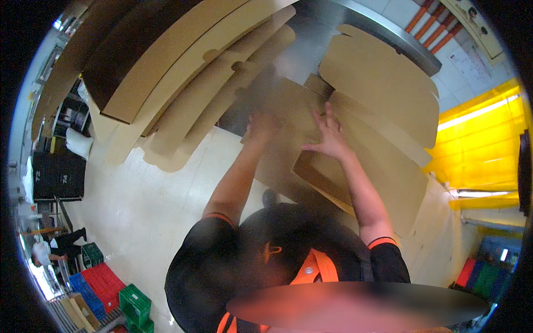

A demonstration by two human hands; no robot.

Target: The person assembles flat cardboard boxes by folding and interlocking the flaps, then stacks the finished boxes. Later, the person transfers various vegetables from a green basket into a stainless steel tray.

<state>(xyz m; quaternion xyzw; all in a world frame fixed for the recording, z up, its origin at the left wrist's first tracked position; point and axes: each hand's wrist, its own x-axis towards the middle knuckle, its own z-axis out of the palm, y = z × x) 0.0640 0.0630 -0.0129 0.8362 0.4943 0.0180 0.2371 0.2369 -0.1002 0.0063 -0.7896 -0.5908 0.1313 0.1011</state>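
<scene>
Pressing flat cardboard sheet [288,139]: right hand [328,136] splayed, left hand [261,126] blurred

Both hands [294,133] press a flat cardboard box [311,166].

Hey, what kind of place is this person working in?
Likely a warehouse or packing area: both hands press on flat cardboard sheets, stacked plastic crates sit on the floor, and a yellow strip curtain hangs nearby.
</scene>
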